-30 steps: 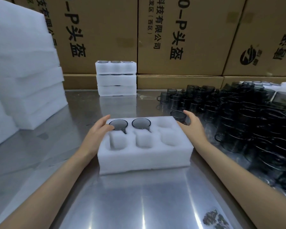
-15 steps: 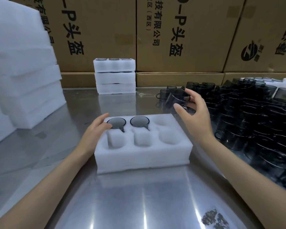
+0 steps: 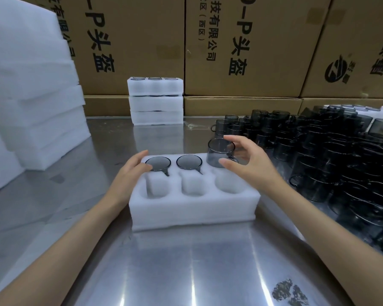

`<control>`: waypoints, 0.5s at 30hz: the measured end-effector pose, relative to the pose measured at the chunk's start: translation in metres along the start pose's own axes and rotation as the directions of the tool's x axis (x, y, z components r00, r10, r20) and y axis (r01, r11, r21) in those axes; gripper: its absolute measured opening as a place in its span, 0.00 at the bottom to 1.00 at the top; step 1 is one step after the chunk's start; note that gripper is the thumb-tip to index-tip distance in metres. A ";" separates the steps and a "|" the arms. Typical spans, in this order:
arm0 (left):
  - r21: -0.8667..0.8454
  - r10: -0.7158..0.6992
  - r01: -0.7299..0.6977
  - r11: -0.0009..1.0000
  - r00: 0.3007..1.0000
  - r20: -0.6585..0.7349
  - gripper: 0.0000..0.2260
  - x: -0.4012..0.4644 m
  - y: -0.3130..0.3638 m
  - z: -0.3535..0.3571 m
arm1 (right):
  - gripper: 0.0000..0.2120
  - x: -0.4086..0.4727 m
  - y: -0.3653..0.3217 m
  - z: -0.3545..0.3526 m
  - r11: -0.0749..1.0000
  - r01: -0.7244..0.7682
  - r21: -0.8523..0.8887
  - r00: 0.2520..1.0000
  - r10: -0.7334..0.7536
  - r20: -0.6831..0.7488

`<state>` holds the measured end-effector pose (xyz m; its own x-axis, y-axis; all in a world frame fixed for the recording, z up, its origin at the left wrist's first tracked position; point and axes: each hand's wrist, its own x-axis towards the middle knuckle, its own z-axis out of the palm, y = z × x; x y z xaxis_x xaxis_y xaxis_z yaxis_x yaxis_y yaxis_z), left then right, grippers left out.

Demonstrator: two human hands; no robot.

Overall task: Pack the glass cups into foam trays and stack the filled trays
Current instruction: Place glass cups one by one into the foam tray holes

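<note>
A white foam tray [image 3: 192, 208] with six round pockets lies on the steel table in front of me. Two dark glass cups [image 3: 158, 163] [image 3: 189, 162] sit in its back-left and back-middle pockets. My right hand [image 3: 250, 166] grips a third smoky glass cup [image 3: 218, 153] just above the back-right pocket, upright. My left hand [image 3: 131, 173] rests on the tray's left edge, fingers touching the rim by the first cup. The three front pockets hold nothing.
A crowd of several dark glass cups [image 3: 332, 155] covers the table's right side. Three filled foam trays [image 3: 156, 100] are stacked at the back centre. Tall piles of empty foam trays [image 3: 31, 96] stand at the left. Cardboard boxes [image 3: 241, 45] wall the back.
My right hand reached into the cup pile, took a cup and brought it back left over the tray's back-right pocket. The left hand stayed on the tray.
</note>
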<state>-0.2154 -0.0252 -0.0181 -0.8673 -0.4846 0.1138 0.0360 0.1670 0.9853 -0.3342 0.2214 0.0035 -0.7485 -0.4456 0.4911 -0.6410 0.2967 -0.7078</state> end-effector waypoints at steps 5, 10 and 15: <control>0.034 0.014 -0.015 0.999 1.000 0.021 0.29 0.002 -0.001 -0.003 | 0.24 0.001 0.001 -0.002 1.000 -0.002 -0.019 0.998 0.003 0.055; 0.152 0.126 -0.138 0.979 0.988 0.084 0.27 -0.001 0.014 -0.003 | 0.18 0.002 -0.002 -0.006 0.997 -0.007 0.071 0.999 0.004 0.038; 0.399 0.352 -0.453 0.797 0.886 0.303 0.25 -0.015 0.043 0.020 | 0.18 0.002 -0.004 -0.011 0.991 0.020 0.134 1.000 -0.022 0.014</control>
<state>-0.2105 0.0063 0.0201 -0.9060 -0.1104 0.4086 0.2235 0.6952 0.6832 -0.3350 0.2285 0.0123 -0.7316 -0.4637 0.4997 -0.6275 0.1716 -0.7595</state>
